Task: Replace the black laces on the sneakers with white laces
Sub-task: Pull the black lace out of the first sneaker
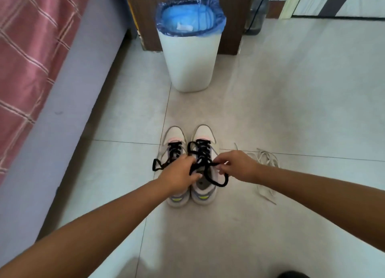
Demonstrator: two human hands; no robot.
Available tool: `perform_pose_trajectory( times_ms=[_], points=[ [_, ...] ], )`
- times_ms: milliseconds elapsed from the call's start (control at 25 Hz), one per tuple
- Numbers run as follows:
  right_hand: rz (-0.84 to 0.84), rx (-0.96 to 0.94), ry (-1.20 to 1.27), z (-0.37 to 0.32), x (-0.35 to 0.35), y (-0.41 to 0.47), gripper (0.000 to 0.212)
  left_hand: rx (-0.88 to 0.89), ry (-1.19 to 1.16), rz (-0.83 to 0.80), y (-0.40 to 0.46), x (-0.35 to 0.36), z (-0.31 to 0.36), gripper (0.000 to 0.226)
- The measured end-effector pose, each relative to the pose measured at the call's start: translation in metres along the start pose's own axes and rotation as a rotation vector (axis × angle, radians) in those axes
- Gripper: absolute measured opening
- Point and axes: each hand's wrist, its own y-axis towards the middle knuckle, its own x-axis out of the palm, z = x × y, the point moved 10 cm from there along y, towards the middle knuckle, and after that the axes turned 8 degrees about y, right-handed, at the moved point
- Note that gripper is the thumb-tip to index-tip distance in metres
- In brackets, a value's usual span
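Two pale sneakers stand side by side on the tiled floor, toes away from me: the left sneaker [174, 139] and the right sneaker [205, 135]. Both carry black laces. My left hand [179, 176] lies over the heel of the left sneaker and grips a loop of the right sneaker's black lace [216, 181]. My right hand [235, 166] pinches the same lace near the knot. A loose loop of the left sneaker's black lace [157, 165] hangs off to the left. White laces [267, 160] lie in a loose heap on the floor to the right of the shoes.
A white waste bin [190, 59] with a blue liner stands on the floor beyond the shoes. A bed with a pink checked cover [27, 59] runs along the left. A wooden cabinet [235, 17] and a clear water bottle [257, 13] stand behind the bin.
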Motion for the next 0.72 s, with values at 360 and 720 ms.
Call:
perform_pose_trajectory(
  times_ms=[360, 720],
  points=[
    [-0.048, -0.156, -0.173, -0.027, 0.017, -0.002, 0.034, -0.066, 0.004, 0.113, -0.003, -0.019, 0.002, 0.012],
    [0.198, 0.093, 0.391, 0.001, 0.01, 0.014, 0.026, -0.179, -0.899, 0.117, 0.007, -0.042, -0.015, 0.015]
  ],
)
